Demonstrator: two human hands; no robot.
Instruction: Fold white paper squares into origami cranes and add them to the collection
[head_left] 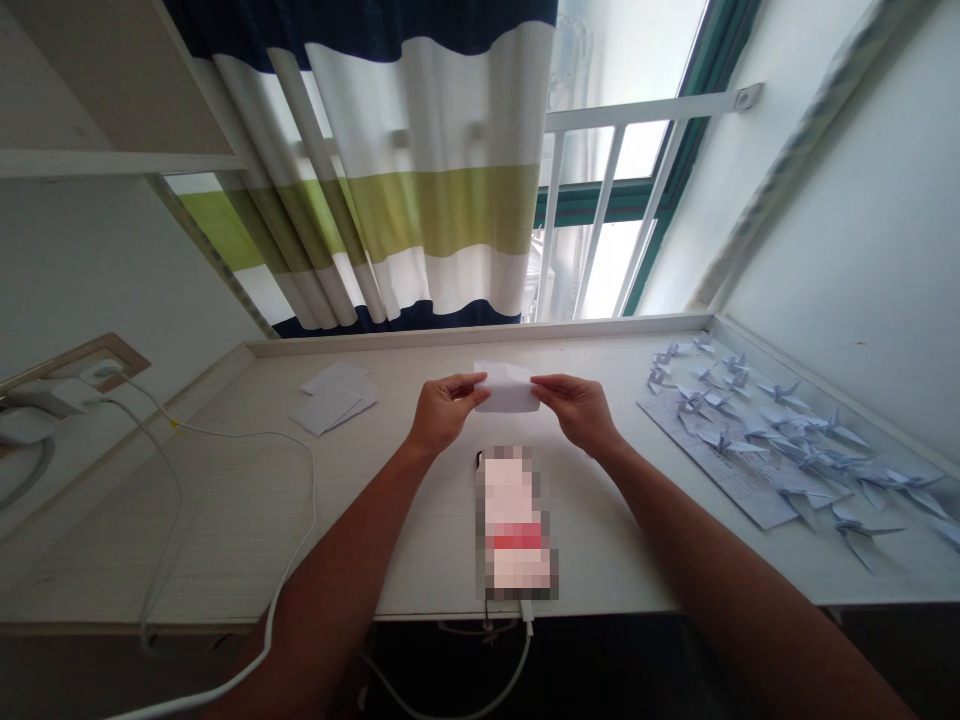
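Observation:
A small white sheet of paper is held up over the desk, stretched between both hands. My left hand pinches its left edge between thumb and fingers. At the right edge, my right hand grips the same sheet in a pinch. A faint crease or fold shows near the sheet's top. Below the hands lies a phone, its screen blurred out, with a white cable plugged into its lower end.
Several white paper squares lie left on the desk. Many folded paper cranes cover the right side, some on a written sheet. A white cable runs from the chargers across my left forearm. A curtain hangs behind.

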